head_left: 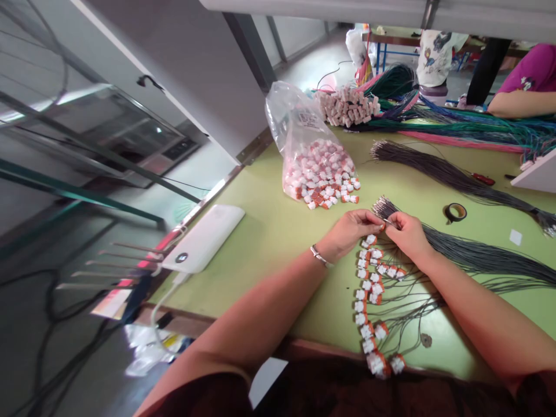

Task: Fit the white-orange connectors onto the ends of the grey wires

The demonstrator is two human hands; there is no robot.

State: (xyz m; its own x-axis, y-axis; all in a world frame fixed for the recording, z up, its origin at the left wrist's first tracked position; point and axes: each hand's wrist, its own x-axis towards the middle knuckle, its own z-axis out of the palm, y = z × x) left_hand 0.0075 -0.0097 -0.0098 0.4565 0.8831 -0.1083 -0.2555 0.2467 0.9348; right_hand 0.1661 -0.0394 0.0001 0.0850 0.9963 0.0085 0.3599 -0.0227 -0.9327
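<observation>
My left hand (347,231) pinches a small white and orange connector (381,227), mostly hidden by the fingertips. Close beside it, my right hand (406,233) is closed with thumb and forefinger on a thin dark wire (393,225). The two hands almost meet above the table. Just beyond them lies a bundle of dark wires (460,252) with bare metal-tipped ends (382,204). Below the hands, a column of white and orange connectors (361,293) with dark wires attached runs down to the table's front edge.
A clear plastic bag (295,124) spills loose connectors onto the green table (260,243). A white power bank (206,237) lies at the left edge with a cable. Black tape (456,213), a second wire bundle (447,174) and coloured wires (469,130) lie right. A co-worker's arm (521,104) rests far right.
</observation>
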